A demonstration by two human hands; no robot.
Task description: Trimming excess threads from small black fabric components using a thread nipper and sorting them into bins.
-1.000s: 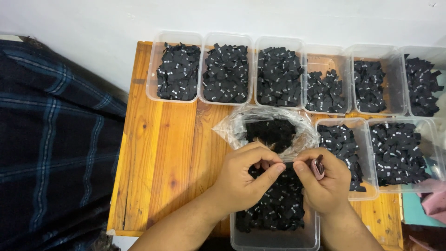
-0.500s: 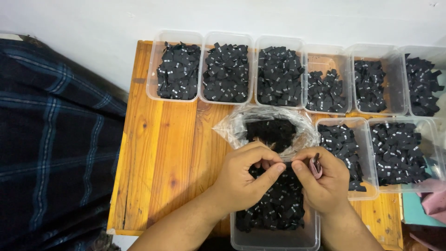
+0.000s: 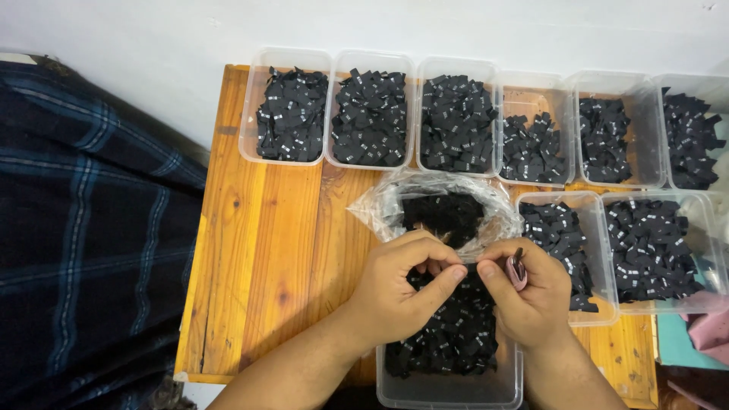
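My left hand [image 3: 402,285] and my right hand [image 3: 528,296] meet thumb to thumb above a clear plastic tub [image 3: 448,383] filled with small black fabric labels [image 3: 448,334]. The fingertips of both hands pinch a small black label between them; it is mostly hidden. In my right hand I also hold a small pink thread snipper [image 3: 517,269]. Just beyond the hands lies an open clear plastic bag [image 3: 380,209] with a heap of black labels inside.
Several clear tubs of black labels line the far edge of the wooden table [image 3: 258,258], among them one at far left [image 3: 287,114]. Two more tubs [image 3: 653,247] sit at right. A dark plaid cloth [image 3: 83,228] lies left of the table.
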